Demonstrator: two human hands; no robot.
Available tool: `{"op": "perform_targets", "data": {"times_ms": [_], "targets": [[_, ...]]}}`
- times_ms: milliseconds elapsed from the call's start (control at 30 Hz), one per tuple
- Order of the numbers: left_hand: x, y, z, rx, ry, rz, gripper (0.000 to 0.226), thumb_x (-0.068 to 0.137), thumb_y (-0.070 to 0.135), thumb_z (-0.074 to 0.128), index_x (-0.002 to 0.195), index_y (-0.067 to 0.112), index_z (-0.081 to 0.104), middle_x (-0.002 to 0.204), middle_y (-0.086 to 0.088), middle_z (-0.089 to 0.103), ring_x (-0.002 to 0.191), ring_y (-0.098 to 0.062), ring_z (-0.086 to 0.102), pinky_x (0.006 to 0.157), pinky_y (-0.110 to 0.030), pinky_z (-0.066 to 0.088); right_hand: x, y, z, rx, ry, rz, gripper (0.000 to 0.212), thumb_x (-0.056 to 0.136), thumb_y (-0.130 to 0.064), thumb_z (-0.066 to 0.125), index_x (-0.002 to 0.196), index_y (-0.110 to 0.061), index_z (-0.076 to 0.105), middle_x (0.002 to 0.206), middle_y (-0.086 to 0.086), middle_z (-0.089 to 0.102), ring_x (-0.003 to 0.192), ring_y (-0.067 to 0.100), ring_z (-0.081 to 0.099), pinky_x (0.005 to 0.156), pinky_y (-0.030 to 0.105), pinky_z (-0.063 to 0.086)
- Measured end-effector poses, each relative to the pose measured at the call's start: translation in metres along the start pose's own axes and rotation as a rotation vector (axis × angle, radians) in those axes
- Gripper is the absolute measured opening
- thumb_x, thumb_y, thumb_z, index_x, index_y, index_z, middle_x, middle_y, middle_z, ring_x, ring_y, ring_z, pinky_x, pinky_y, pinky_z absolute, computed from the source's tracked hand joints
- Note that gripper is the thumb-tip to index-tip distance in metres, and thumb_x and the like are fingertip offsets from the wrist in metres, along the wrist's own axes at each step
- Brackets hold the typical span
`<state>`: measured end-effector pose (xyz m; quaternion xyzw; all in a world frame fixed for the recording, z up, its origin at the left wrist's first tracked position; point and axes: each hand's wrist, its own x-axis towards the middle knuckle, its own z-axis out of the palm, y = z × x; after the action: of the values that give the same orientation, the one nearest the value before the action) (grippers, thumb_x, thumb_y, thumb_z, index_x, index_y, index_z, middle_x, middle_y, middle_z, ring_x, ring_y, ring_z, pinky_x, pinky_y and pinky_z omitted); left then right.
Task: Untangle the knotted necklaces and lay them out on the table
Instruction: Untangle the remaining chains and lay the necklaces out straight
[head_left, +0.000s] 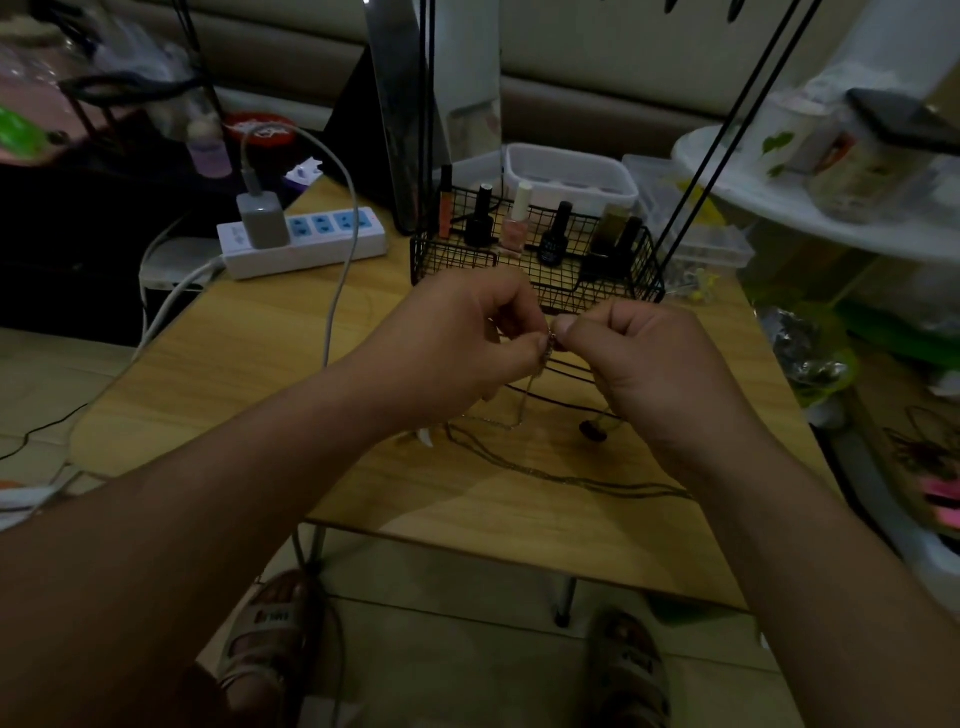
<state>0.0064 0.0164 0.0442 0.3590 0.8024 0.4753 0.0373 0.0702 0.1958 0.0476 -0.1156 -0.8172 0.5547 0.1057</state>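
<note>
A: Necklaces (545, 475), where?
B: Trailing on tabletop (249, 364) nr me; above, fingers of left hand (457, 338) & right hand (654, 364) pinch the knot (548, 347). Mid-untangle; next I'd tease one strand out gently. Wire basket (597, 283) behind.

Power strip (306, 240) on table (249, 343) left, wire basket (535, 260) behind hands (550, 340), necklaces (545, 467) beneath

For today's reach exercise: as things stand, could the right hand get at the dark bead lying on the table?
Probably, once freed: the right hand pinches the chain knot with the left hand. The dark bead lies on the table below it, nothing between.
</note>
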Motion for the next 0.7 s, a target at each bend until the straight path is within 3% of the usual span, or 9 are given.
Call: {"op": "perform_targets", "data": {"times_ms": [133, 267, 400, 567, 700], "targets": [[-0.003, -0.0019, 0.0062, 0.199, 0.038, 0.127, 0.007, 0.093, 0.019, 0.073, 0.09, 0.021, 0.067, 0.068, 0.024, 0.059, 0.063, 0.001, 0.058, 0.055, -0.01, 0.038, 0.0018, 0.0036, 0.001, 0.098, -0.036, 0.162, 0.023, 0.092, -0.03, 0.071, 0.083, -0.009, 0.067, 0.051, -0.006, 0.038, 0.046, 0.012, 0.031, 0.047, 0.027, 0.024], [-0.002, -0.0039, 0.0079, 0.321, 0.098, 0.192, 0.008, 0.094, 0.021, 0.072, 0.089, 0.023, 0.065, 0.078, 0.015, 0.061, 0.069, -0.001, 0.057, 0.056, -0.017, 0.041, 0.0021, 0.0009, 0.0035, 0.342, -0.091, 0.33, 0.017, 0.097, -0.021, 0.062, 0.084, -0.011, 0.066, 0.053, -0.005, 0.031, 0.041, 0.008, 0.023, 0.038, 0.018, 0.016], [-0.0005, -0.007, 0.0079, 0.251, 0.146, 0.13, 0.009, 0.093, 0.019, 0.072, 0.089, 0.023, 0.065, 0.078, 0.016, 0.061, 0.068, 0.004, 0.058, 0.057, -0.011, 0.039, 0.0013, 0.0022, 0.0048, 0.477, -0.146, 0.43, 0.019, 0.099, -0.021, 0.058, 0.083, -0.012, 0.062, 0.052, -0.005, 0.037, 0.041, 0.006, 0.021, 0.037, 0.017, 0.013], [0.0007, -0.0057, 0.0063, -0.081, 0.094, -0.085, 0.005, 0.098, 0.017, 0.067, 0.093, 0.017, 0.066, 0.066, 0.003, 0.067, 0.05, -0.009, 0.062, 0.048, -0.022, 0.047, -0.0031, -0.0013, -0.0009, 0.326, -0.26, 0.218, 0.018, 0.101, -0.024, 0.06, 0.11, -0.017, 0.074, 0.058, -0.002, 0.046, 0.043, 0.008, 0.026, 0.041, 0.021, 0.017], [0.002, -0.0035, 0.0045, -0.246, 0.034, -0.17, 0.009, 0.103, 0.015, 0.06, 0.095, 0.012, 0.064, 0.069, -0.001, 0.068, 0.053, -0.019, 0.063, 0.05, -0.029, 0.047, -0.0065, 0.0004, 0.0035, 0.099, -0.171, 0.023, 0.009, 0.096, -0.024, 0.07, 0.094, -0.018, 0.076, 0.057, -0.004, 0.048, 0.046, 0.005, 0.036, 0.044, 0.019, 0.029]]}}
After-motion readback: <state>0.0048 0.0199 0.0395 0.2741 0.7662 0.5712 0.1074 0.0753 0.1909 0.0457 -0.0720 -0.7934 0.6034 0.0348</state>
